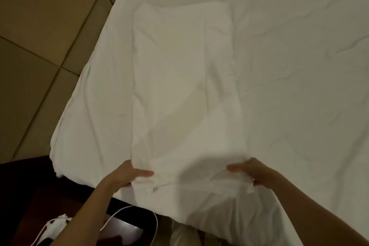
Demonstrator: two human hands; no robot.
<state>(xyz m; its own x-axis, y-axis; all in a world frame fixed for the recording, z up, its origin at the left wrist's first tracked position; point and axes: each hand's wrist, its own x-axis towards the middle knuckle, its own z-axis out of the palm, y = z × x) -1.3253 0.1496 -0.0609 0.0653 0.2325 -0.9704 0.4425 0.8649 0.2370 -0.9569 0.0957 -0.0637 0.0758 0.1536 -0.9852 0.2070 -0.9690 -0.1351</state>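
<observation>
We hold a folded white cloth [185, 86] by its near edge. Our left hand [127, 175] grasps the near left corner, at about 7 o'clock, with the thumb on top and the fingers curled under the fabric. Our right hand [251, 171] grasps the near right corner the same way, at about 5 o'clock. The cloth lies as a long, creased rectangle on the white bed sheet [299, 66], running from our hands toward 12 o'clock. Tan floor tiles [40, 26] show at 10 o'clock. At 8 o'clock, beside the bed, stands a dark table [30, 195]. On it are a white cable [119, 210] and something white and crumpled [56, 225].
</observation>
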